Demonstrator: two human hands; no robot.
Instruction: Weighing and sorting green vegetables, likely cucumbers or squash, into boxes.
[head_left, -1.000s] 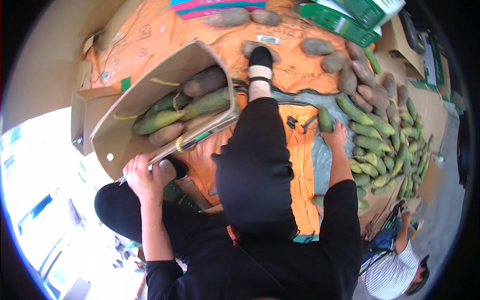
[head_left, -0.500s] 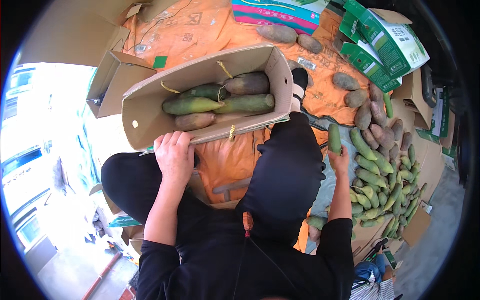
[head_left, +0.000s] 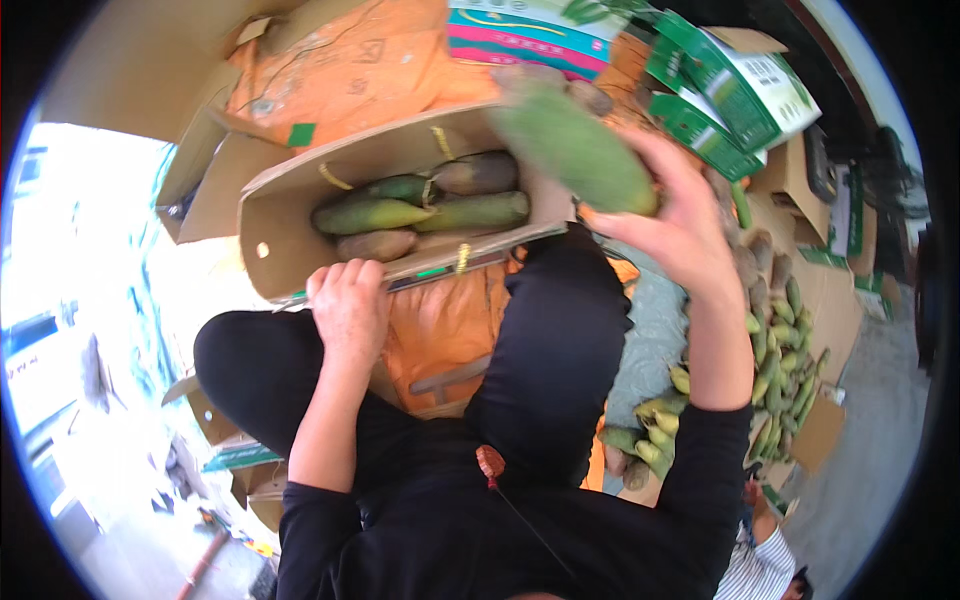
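My right hand (head_left: 685, 225) grips a large green radish (head_left: 578, 150) by its thick end, raised beside the right end of a long open cardboard box (head_left: 275, 225). The radish is blurred and hides part of the box's far right corner. My left hand (head_left: 346, 305) is closed over the box's near edge, fingers hooked on the rim. Inside the box lie several roots: green radishes (head_left: 370, 214) and purplish-brown roots (head_left: 478, 172). Yellow rope handles (head_left: 438, 143) show along the box's sides.
A big pile of green radishes (head_left: 780, 350) spreads at the right, with purplish-brown roots beside it. Green-and-white cartons (head_left: 750, 90) stand at the far right; a colourful box (head_left: 530, 40) is at the back. Orange sheeting (head_left: 340, 75) covers the floor. Another person (head_left: 765, 560) is at the lower right.
My right hand has lifted the green radish from beside the pile up and left to the box's right end. My left hand stays on the box edge. The view has shifted slightly.
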